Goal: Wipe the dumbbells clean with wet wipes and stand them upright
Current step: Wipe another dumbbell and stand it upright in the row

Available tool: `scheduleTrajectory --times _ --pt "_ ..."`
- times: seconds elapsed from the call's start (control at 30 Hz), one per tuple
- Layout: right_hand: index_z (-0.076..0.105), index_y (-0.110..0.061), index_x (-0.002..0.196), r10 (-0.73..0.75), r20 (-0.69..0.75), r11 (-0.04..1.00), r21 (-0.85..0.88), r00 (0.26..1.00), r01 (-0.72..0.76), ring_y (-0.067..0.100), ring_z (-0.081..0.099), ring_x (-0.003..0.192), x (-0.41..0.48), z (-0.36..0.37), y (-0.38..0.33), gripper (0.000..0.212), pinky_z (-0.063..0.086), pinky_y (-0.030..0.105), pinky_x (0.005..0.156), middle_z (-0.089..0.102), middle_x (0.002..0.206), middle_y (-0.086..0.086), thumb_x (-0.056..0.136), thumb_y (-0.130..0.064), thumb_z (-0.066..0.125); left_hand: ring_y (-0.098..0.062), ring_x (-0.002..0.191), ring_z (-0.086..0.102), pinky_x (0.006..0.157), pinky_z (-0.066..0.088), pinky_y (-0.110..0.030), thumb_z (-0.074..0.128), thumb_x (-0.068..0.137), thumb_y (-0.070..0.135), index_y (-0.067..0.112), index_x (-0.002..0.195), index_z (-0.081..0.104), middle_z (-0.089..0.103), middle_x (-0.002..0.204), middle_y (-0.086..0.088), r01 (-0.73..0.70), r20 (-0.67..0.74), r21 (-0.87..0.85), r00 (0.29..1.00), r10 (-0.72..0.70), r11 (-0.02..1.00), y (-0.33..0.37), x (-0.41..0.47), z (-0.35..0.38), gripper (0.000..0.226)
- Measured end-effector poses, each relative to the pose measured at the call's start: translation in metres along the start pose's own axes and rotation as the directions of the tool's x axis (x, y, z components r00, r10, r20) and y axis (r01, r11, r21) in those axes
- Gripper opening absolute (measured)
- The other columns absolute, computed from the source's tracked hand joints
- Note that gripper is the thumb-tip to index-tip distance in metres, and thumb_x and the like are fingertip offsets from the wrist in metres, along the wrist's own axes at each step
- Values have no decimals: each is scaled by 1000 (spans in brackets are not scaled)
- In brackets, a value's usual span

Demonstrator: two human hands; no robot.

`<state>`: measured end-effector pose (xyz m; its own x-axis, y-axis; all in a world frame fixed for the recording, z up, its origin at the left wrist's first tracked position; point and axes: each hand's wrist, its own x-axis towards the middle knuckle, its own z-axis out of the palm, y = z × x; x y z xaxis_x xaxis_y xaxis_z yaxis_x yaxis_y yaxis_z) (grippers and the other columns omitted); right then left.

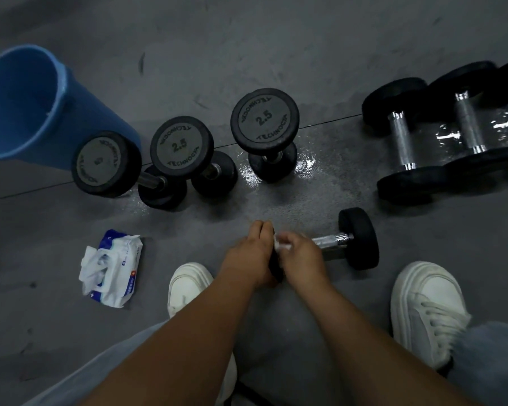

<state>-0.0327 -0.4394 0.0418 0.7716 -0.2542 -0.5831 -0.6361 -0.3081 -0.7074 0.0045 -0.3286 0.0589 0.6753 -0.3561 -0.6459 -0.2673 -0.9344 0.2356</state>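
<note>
A small black dumbbell (pixel 358 238) lies on its side on the grey floor in front of me. My left hand (pixel 251 253) grips its near-left head, which is mostly hidden. My right hand (pixel 301 254) pinches a white wet wipe (pixel 282 243) against the chrome handle by that head. Three black dumbbells stand upright farther back: one at the left (pixel 106 164), one in the middle (pixel 182 148) and one at the right (pixel 264 118). A pack of wet wipes (pixel 112 266) lies open on the floor to the left.
A blue bucket (pixel 27 104) stands at the far left. Several larger dumbbells (pixel 440 133) lie on their sides at the right. The floor shines wet around the upright dumbbells. My white shoes (pixel 425 306) flank my arms.
</note>
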Motion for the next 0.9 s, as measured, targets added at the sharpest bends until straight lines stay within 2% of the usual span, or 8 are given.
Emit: scheduleTrajectory --times 0.1,0.23,0.43,0.6,0.7,0.77,0.83,0.9 --pt "65 -11 93 37 95 972 -234 995 -14 23 61 89 -13 3 2 14 43 25 72 66 92 8 93 -16 52 -32 113 56 83 48 -39 84 68 34 16 148 19 21 150 -1 5 -8 -11 1000 -5 1000 0 0 1 105" --pt "64 -10 88 -72 -112 995 -76 991 64 22 58 86 -3 3 -15 14 41 28 75 63 92 8 87 -5 51 -29 108 59 76 47 -38 84 68 34 20 144 24 25 148 2 2 -28 -36 1000 -3 999 -2 2 4 98" --pt "67 -12 103 58 76 967 -251 995 -37 29 63 99 -12 2 -28 23 47 28 81 68 101 12 93 -15 46 -32 118 54 86 45 -39 75 80 28 18 150 17 17 155 -1 5 -27 -31 1000 -6 1000 -1 0 1 92" --pt "72 -13 96 151 44 977 149 988 -156 20 65 92 -3 -1 -21 20 48 20 74 71 93 4 89 -8 54 -31 115 57 83 49 -39 85 67 33 17 149 19 22 150 -1 8 9 -20 1000 -8 1000 1 1 -3 106" --pt "73 -13 92 216 59 974 -82 975 -211 23 67 92 -15 2 5 15 49 24 79 72 91 7 91 -18 59 -32 114 56 84 51 -41 85 65 33 16 149 18 21 150 -1 4 2 2 1000 -4 1000 1 -1 -2 109" --pt "71 -17 97 157 45 974 -169 986 -148 21 65 89 -16 0 0 17 47 23 78 70 92 4 91 -16 54 -31 113 56 82 51 -41 86 64 32 17 147 21 23 149 -1 7 -2 -10 1000 -7 1000 0 0 0 107" --pt "66 -17 99 26 -44 996 -87 999 -29 19 61 84 -9 -3 -15 18 45 25 74 66 88 4 92 -13 51 -30 110 58 76 48 -38 86 64 32 18 144 25 26 147 0 1 -18 -26 1000 -2 1000 -2 3 1 102" --pt "63 -15 93 -7 -78 997 -80 997 1 20 60 79 -3 -2 -20 13 43 27 68 62 82 1 90 -11 51 -30 109 58 75 46 -36 85 66 32 19 144 26 26 147 1 -1 -25 -31 1000 0 1000 -2 3 3 99"
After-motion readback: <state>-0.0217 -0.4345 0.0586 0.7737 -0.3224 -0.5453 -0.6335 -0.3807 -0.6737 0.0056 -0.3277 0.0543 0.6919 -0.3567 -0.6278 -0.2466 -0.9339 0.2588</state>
